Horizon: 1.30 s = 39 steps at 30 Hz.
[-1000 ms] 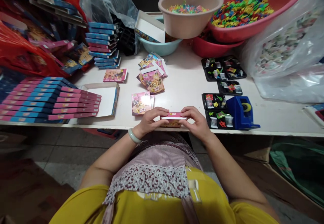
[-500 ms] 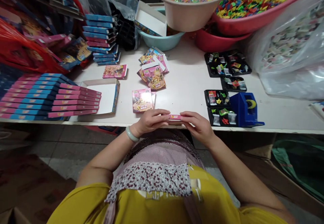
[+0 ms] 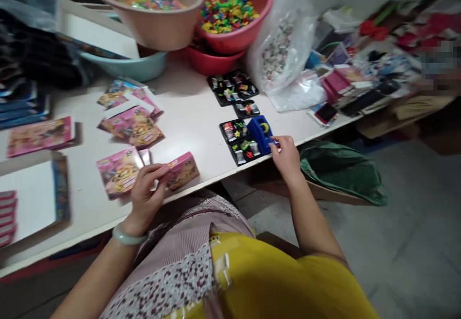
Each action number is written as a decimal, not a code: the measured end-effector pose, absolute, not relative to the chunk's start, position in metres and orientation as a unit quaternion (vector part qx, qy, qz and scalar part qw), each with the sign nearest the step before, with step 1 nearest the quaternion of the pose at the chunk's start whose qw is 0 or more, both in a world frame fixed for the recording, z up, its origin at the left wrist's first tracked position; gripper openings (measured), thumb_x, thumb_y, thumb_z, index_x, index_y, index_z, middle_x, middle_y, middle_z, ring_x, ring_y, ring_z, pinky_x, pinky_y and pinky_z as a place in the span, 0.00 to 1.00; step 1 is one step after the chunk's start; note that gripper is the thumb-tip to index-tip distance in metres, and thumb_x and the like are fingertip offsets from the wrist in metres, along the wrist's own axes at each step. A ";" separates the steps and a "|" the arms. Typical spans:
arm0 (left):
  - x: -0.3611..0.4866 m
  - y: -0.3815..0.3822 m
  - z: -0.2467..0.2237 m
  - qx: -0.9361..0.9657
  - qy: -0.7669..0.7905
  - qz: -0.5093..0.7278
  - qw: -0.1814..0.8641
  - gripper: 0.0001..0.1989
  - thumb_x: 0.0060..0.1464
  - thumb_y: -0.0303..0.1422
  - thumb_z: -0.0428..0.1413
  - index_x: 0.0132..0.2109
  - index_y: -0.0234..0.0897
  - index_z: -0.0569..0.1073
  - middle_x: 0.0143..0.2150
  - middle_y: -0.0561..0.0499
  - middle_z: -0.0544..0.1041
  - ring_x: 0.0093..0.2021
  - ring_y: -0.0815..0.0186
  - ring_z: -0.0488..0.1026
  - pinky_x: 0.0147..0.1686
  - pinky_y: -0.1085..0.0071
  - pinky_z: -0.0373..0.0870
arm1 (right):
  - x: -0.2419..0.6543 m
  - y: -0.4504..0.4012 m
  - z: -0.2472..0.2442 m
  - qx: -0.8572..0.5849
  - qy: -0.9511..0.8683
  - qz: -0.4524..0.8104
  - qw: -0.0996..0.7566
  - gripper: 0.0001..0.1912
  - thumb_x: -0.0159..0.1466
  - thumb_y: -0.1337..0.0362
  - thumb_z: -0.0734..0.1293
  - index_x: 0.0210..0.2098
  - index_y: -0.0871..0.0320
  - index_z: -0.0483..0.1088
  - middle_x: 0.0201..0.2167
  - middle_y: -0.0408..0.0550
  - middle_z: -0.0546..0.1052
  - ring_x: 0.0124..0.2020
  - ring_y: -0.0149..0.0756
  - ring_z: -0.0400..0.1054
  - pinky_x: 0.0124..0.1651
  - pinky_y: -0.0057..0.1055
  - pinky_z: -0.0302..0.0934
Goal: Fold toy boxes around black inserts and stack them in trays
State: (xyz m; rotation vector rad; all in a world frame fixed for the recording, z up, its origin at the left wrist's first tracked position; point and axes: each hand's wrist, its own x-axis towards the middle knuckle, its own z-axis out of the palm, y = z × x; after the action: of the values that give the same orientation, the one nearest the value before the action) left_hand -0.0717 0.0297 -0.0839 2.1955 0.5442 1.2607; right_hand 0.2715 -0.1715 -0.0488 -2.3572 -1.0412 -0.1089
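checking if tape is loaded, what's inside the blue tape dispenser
A yellow roll shows inside the blue tape dispenser. Its lower part is hidden by the dispenser's body, and the right hand covers part of the near end, so that bit cannot be seen.

Pink box [image 3: 184,171] here, white counter [image 3: 180,112] under it, blue tape dispenser [image 3: 258,135] to its right, speckled apron [image 3: 173,280] below it!
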 end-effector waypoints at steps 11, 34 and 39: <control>-0.071 0.037 -0.089 0.818 0.226 0.458 0.263 0.15 0.55 0.31 0.61 0.50 0.51 0.75 0.44 0.53 0.78 0.43 0.60 0.76 0.41 0.58 0.76 | 0.314 -0.193 -0.087 -0.846 -0.257 0.077 0.461 0.21 0.59 0.44 0.63 0.32 0.57 0.72 0.32 0.45 0.72 0.33 0.35 0.69 0.36 0.36 0.70; -0.059 0.022 -0.058 0.942 0.135 0.273 0.140 0.22 0.65 0.31 0.47 0.65 0.45 0.62 0.41 0.47 0.72 0.32 0.68 0.70 0.28 0.74 0.67 | 0.104 -0.059 -0.055 -0.634 -0.407 0.401 0.522 0.31 0.58 0.53 0.69 0.59 0.56 0.66 0.22 0.37 0.76 0.19 0.29 0.66 0.26 0.29 0.64; -0.062 0.042 -0.062 0.857 0.166 0.406 0.269 0.11 0.63 0.32 0.53 0.50 0.39 0.73 0.40 0.47 0.77 0.39 0.66 0.75 0.38 0.71 0.72 | 0.129 -0.054 -0.059 -0.695 -0.543 0.266 0.390 0.33 0.58 0.52 0.70 0.59 0.57 0.66 0.16 0.37 0.70 0.18 0.33 0.65 0.24 0.28 0.56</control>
State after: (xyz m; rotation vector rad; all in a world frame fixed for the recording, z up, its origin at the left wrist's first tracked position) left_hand -0.0621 0.0424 -0.0617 2.3103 0.4485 1.0958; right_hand 0.1290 -0.0536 -0.0592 -1.7659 -1.3794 0.6771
